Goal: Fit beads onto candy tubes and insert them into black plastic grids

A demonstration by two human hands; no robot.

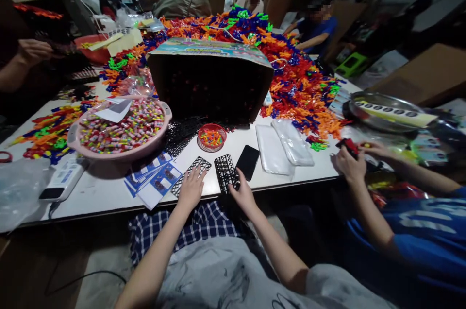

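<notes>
My left hand (191, 186) lies palm down with its fingers stretched flat over a black lattice plastic sheet (177, 186) near the table's front edge. To its right, my right hand (243, 192) has its thumb and fingers closed around the lower right side of a second black lattice sheet (223, 163). A black phone (248, 163) rests just beyond the right hand. Left of my left hand, printed blue cards (165, 177) are fanned out. A small red basket (211, 137) with tiny orange and green pieces stands ahead of both hands.
An open carton (211, 49) lies on its side ahead, before a heap of colourful plastic pieces (309, 90). A pink basin (118, 155) of small wrapped rolls is at left. Clear plastic bags (273, 148) lie at right. Co-workers' hands (351, 163) are at both sides.
</notes>
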